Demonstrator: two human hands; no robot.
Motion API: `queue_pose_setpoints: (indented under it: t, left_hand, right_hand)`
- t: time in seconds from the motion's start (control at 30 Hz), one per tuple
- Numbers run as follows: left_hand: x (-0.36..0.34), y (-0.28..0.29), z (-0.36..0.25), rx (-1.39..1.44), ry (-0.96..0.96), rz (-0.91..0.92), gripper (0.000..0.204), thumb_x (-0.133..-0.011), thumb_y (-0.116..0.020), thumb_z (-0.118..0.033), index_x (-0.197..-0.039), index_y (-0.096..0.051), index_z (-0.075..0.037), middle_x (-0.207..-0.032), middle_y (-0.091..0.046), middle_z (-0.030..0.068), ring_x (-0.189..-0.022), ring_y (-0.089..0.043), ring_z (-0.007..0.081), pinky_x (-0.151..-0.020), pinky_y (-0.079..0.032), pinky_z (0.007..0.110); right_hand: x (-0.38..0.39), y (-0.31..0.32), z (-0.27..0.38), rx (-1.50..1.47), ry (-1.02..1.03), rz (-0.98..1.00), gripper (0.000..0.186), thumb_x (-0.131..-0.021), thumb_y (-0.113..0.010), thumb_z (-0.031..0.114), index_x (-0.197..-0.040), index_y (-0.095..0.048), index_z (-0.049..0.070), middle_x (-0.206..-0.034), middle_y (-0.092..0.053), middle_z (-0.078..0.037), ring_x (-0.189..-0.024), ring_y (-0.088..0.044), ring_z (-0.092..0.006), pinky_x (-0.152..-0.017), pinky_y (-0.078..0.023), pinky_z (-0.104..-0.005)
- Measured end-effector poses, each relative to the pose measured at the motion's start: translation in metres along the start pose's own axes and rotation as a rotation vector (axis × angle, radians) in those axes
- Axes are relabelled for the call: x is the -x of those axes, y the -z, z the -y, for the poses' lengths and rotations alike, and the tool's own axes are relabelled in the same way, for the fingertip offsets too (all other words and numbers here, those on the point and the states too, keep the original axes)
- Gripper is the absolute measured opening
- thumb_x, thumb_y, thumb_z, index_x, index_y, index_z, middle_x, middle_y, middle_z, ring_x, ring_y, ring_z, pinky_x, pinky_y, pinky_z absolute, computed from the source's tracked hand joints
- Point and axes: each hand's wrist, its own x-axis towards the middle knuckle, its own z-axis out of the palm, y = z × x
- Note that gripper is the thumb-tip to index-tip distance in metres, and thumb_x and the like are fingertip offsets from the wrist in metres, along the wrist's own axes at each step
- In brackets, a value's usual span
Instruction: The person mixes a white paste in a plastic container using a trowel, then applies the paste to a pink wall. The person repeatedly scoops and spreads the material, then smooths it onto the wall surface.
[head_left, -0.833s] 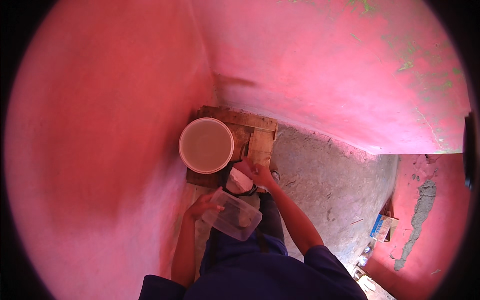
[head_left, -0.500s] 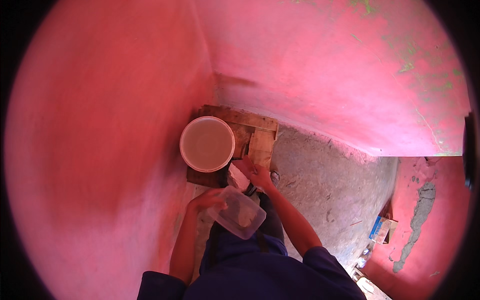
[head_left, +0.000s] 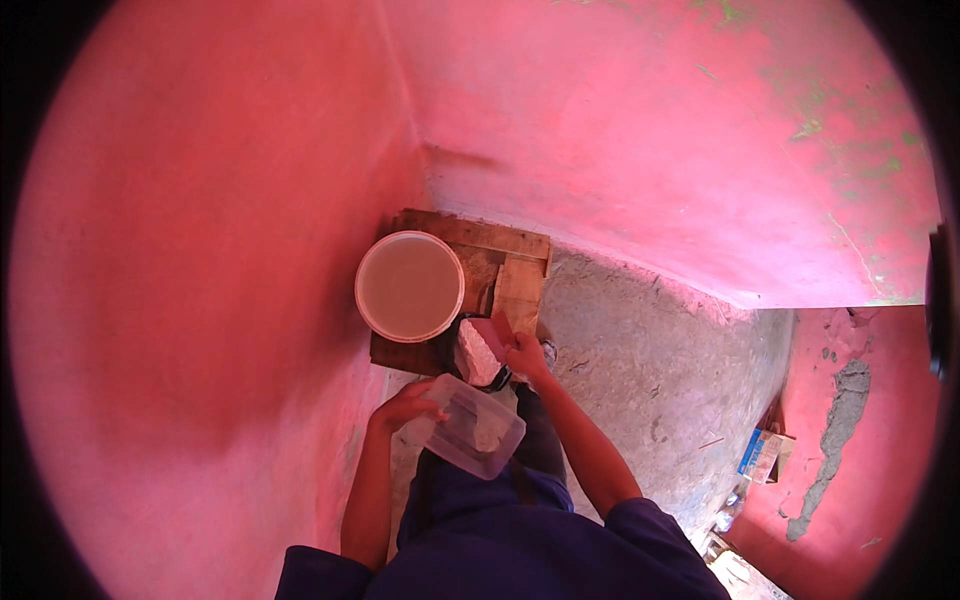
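Use the round white-rimmed bucket [head_left: 410, 287], standing on the wooden tabletop [head_left: 521, 290], as the reference point. The left hand [head_left: 410, 404] is on the near side of the bucket; its grip is closed on the left end of a clear plastic container [head_left: 470, 430], held apart from the bucket. The right hand [head_left: 527, 357] is at the near right of the bucket; its grip is closed on a flat red scraper [head_left: 488, 329]. Between scraper and bucket sits a white mass [head_left: 475, 356], apparently powder in a black bag [head_left: 451, 349], though too small to confirm.
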Motion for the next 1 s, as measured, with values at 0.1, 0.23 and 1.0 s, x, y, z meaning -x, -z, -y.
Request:
queue_pose_setpoints:
  t: [0.1,0.23,1.0]
  left_hand:
    - [0.004,-0.001,0.002,0.037,-0.041,-0.001,0.073,-0.073,-0.062,-0.003,-0.142,-0.037,-0.004,-0.116,-0.06,0.0092,-0.097,-0.063,0.0183,-0.087,-0.049,0.032]
    - [-0.001,0.001,0.006,0.026,-0.07,0.051,0.075,-0.073,-0.063,-0.002,-0.143,-0.036,-0.004,-0.117,-0.059,0.0093,-0.1,-0.061,0.0175,-0.09,-0.048,0.031]
    - [0.069,0.003,0.018,0.279,-0.209,-0.09,0.078,-0.084,-0.068,-0.04,-0.144,-0.028,-0.008,-0.124,-0.056,0.0214,-0.104,-0.062,0.0321,-0.087,-0.051,0.045]
  right_hand:
    - [0.001,0.001,-0.003,0.002,-0.009,-0.016,0.025,-0.077,-0.059,0.018,-0.093,-0.065,0.0,-0.081,-0.066,-0.02,-0.079,-0.066,-0.0296,-0.07,-0.049,-0.0383]
    - [-0.004,-0.003,-0.019,-0.044,-0.032,-0.025,0.024,-0.077,-0.06,0.016,-0.093,-0.065,-0.001,-0.08,-0.066,-0.015,-0.072,-0.064,-0.0233,-0.066,-0.049,-0.0355]
    - [-0.001,0.014,-0.016,-0.447,-0.206,0.108,0.017,-0.081,-0.056,0.01,-0.091,-0.064,-0.001,-0.07,-0.061,-0.006,-0.06,-0.056,-0.0132,-0.054,-0.044,-0.0298]
